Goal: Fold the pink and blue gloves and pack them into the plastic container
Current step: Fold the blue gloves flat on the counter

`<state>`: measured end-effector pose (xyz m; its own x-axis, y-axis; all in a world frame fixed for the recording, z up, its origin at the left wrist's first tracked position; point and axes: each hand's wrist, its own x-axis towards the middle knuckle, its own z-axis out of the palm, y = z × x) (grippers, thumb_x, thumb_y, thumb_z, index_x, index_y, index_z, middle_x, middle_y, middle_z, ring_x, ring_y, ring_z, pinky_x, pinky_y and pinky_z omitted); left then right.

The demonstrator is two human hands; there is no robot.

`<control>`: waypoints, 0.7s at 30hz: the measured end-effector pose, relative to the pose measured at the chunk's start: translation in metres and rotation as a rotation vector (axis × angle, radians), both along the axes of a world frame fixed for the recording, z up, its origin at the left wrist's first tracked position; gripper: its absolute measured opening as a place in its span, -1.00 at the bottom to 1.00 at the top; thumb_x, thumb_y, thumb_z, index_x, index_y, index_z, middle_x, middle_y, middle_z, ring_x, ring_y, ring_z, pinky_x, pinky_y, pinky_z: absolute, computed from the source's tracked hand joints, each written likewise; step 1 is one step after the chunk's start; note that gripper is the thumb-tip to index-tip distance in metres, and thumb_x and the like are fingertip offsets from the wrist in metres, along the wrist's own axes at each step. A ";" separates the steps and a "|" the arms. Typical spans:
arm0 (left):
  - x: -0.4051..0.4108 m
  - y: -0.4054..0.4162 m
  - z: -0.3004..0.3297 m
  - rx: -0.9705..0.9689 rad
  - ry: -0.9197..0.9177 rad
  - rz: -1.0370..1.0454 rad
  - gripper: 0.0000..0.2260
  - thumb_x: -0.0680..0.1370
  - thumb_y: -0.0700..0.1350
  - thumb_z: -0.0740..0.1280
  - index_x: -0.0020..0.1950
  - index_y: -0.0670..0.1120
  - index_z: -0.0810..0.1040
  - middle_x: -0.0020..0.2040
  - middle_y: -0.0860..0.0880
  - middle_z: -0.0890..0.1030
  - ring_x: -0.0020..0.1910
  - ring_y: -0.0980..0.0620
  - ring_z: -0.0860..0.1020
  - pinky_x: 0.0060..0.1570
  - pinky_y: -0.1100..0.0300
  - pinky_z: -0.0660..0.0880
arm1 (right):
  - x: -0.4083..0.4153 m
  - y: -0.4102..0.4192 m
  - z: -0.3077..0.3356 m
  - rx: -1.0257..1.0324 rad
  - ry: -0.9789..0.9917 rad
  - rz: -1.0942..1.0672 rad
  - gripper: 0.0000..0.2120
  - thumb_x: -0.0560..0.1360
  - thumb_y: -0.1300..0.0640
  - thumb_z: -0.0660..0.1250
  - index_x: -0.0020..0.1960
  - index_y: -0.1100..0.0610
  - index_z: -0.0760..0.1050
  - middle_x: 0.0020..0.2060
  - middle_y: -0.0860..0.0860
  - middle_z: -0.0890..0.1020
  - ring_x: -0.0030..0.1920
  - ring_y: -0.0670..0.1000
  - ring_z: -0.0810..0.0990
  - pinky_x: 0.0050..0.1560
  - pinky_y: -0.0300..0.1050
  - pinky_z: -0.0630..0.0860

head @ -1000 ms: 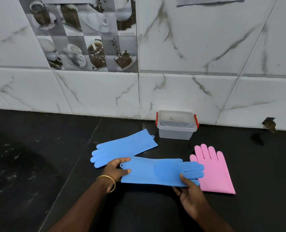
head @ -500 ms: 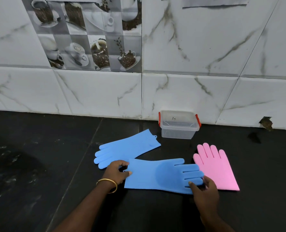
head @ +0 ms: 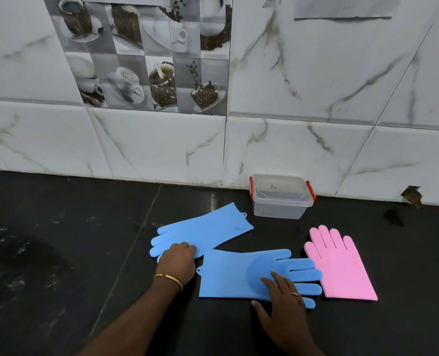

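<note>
While our right hand [head: 284, 301] lies flat, fingers straight, on the near blue glove [head: 241, 274], our left hand [head: 178, 260] rests on the far blue glove [head: 205, 231], its grip unclear. To fold well, we pin the palm and bring the cuff across. Pink glove [head: 341, 268] lies right, container [head: 281, 196] far.

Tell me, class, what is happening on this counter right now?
A person is laying out rubber gloves on a dark counter. The right hand presses flat on the near blue glove; the left hand rests on the far blue glove. A pink glove lies flat alongside. Nothing is folded yet, and the plastic container stands lidded by the wall.
</note>
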<state>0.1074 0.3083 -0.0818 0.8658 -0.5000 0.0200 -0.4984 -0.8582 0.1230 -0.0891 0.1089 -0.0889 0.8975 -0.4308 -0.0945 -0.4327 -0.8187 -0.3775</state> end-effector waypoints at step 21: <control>0.000 -0.057 0.128 -0.287 0.144 -0.296 -0.93 0.48 -0.09 0.27 -0.15 -0.05 0.52 -0.11 -0.05 0.59 -0.08 -0.05 0.53 -0.15 0.16 0.41 | 0.113 -0.011 0.036 1.854 -0.152 -0.452 -0.11 0.30 -0.46 0.38 0.30 0.24 0.55 0.20 0.27 0.64 0.19 0.28 0.64 0.20 0.23 0.56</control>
<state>0.1071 0.2512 0.0463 0.6898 -0.7191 0.0841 -0.6784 -0.6013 0.4221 0.0236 0.0983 -0.0532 0.8077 -0.0669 -0.5858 -0.3506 0.7442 -0.5685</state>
